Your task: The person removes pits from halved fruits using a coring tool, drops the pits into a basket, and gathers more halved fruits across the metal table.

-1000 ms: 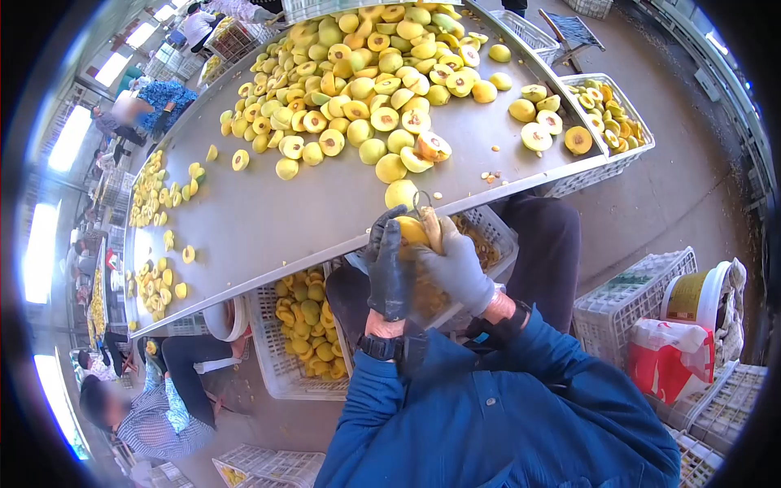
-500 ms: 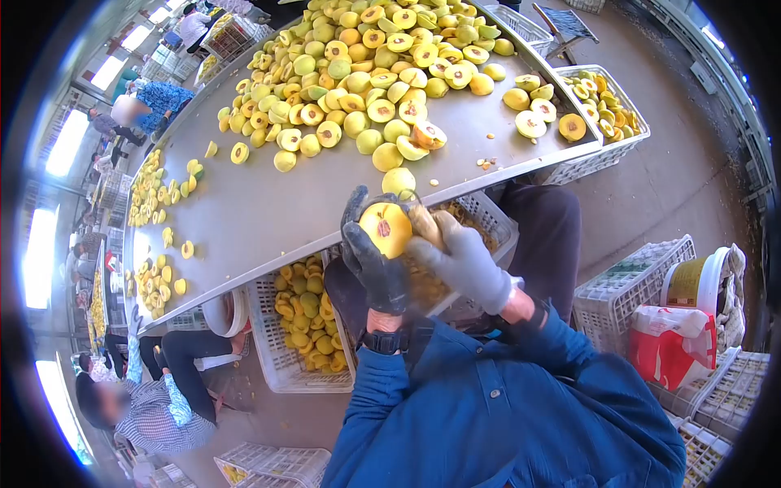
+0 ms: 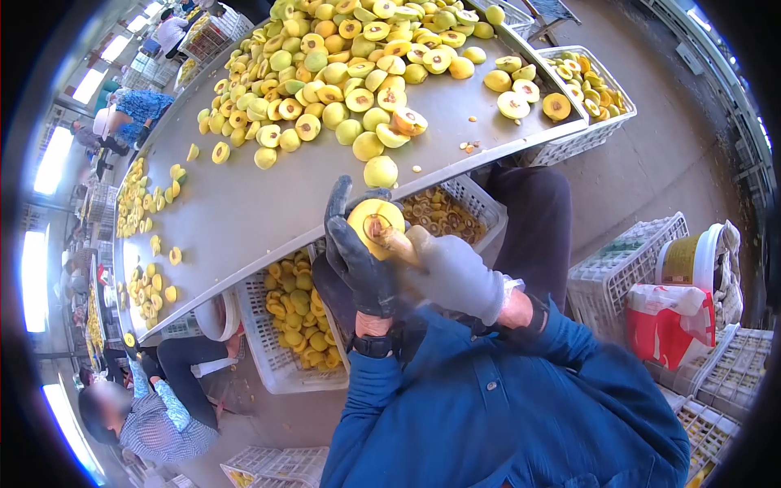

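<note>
My left hand (image 3: pixel 358 264), in a dark glove, cups a yellow peach half (image 3: pixel 370 208) with its cut face and brown pit turned up. The fingers and thumb close around its sides. In my right hand (image 3: pixel 460 276), in a light grey glove, is a wooden-handled pitting tool (image 3: pixel 400 246). Its tip is at the pit in the middle of the peach half; the cutting end is hard to make out. Just beyond my left hand, a whole-looking yellow peach (image 3: pixel 381 172) rests near the edge of the metal table (image 3: pixel 268 211).
A large heap of peach halves (image 3: pixel 333 73) covers the table's far side. Below the edge stand a crate of pits (image 3: pixel 488 213) and a crate of peach halves (image 3: pixel 259 342). Another filled crate (image 3: pixel 582 134) is at the right. A co-worker (image 3: pixel 159 415) sits at the left.
The pitting tool has moved from beside the peach half onto its pit. My right hand has turned and come closer to my left. The whole view has shifted slightly.
</note>
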The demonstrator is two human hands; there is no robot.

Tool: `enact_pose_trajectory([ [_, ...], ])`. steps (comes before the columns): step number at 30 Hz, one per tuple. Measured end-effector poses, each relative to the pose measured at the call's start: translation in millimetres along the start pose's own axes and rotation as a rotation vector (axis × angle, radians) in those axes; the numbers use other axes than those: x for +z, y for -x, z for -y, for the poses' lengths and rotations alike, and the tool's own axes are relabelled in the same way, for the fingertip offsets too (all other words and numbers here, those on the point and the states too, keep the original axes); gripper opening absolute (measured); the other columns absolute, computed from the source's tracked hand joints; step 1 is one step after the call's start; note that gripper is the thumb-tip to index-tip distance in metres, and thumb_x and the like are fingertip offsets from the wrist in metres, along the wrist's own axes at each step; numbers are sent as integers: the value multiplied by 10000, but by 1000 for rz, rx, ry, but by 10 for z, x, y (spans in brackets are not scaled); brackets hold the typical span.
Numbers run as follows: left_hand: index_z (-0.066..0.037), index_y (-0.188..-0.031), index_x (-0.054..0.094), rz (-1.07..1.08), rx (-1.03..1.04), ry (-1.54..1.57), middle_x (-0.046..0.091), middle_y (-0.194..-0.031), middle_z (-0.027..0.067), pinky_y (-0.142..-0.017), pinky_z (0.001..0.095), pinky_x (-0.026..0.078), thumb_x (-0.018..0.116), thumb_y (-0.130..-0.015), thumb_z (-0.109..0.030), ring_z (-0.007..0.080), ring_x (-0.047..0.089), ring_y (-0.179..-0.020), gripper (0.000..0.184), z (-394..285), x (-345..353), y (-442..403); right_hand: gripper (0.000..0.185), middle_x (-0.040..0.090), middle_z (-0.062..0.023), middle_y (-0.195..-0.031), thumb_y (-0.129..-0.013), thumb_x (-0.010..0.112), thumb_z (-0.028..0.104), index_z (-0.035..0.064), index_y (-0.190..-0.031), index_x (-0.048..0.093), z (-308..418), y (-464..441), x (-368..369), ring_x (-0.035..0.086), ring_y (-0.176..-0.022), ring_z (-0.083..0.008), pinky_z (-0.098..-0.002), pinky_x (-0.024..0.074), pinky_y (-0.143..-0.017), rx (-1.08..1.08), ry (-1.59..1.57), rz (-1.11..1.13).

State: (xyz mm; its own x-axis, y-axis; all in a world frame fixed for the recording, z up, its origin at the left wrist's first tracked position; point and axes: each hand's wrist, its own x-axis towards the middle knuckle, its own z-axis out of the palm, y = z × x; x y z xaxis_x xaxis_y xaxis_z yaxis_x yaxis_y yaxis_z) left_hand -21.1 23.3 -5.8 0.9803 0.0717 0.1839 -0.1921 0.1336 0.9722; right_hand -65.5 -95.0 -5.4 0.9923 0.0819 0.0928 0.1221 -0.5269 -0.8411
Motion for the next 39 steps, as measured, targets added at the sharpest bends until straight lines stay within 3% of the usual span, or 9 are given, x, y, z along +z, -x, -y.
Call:
enact_pose_trajectory([
  [16,50,-1206,558,-78,196,-279,651,-1050,162,-867,362,524,319,-1043,-346,230,628,-940,490,-26,32,-33,209,603,-246,-729,-873,630,211,13,-890,564,-126,-48,65,621,-654,-419,-454,468,-561,4,-152,39],
  [21,64,-1150,582,-17,343,-391,660,-1039,179,-857,378,538,313,-1048,-374,256,646,-927,524,66,-26,-97,199,622,-136,-656,-863,580,157,-6,-969,622,-98,-62,-81,633,-669,-198,-369,475,-595,117,-440,291],
  [24,69,-1141,587,70,275,-191,656,-1047,183,-843,377,533,325,-1040,-319,262,651,-924,479,47,-79,-145,192,629,-137,-675,-853,598,154,-3,-962,622,-70,-47,-209,636,-668,-192,-363,480,-594,379,-789,567],
  [27,67,-1101,612,313,158,-236,675,-985,166,-836,356,531,354,-1035,-348,241,653,-892,493,-63,-146,-261,205,636,-144,-694,-846,608,158,0,-975,621,-51,-39,-338,637,-656,-222,-365,487,-612,441,-687,602],
  [30,58,-1085,628,528,67,-395,682,-974,143,-837,335,522,367,-1033,-367,213,653,-881,501,-243,-121,-345,218,644,-148,-718,-848,611,168,-1,-986,619,-276,-80,-180,644,-674,-256,-371,492,-632,93,-141,352],
  [32,53,-1091,630,582,-67,-379,683,-977,138,-844,334,519,370,-1033,-384,208,653,-882,512,-311,-52,-340,245,653,-151,-757,-846,621,180,0,-1013,620,-289,-61,-177,651,-715,-271,-371,498,-651,133,-232,371],
  [36,46,-1105,630,271,22,26,684,-980,130,-842,340,524,399,-1024,-430,211,656,-894,536,123,-38,-302,241,649,-108,-740,-866,617,190,1,-1014,625,-294,-19,-117,631,-694,-185,-346,493,-628,185,-406,332],
  [37,48,-1082,635,242,188,-284,686,-970,132,-832,344,527,396,-1027,-414,211,658,-882,522,100,-70,-246,234,646,-92,-727,-873,613,192,2,-1009,627,-279,-21,-117,621,-677,-159,-337,491,-617,199,-464,321],
  [39,45,-1056,641,292,185,-361,689,-944,132,-820,340,529,395,-1031,-397,206,658,-869,507,5,-115,-225,208,629,-50,-701,-890,605,192,6,-979,633,-183,2,-229,593,-654,-113,-309,479,-594,343,-587,489],
])
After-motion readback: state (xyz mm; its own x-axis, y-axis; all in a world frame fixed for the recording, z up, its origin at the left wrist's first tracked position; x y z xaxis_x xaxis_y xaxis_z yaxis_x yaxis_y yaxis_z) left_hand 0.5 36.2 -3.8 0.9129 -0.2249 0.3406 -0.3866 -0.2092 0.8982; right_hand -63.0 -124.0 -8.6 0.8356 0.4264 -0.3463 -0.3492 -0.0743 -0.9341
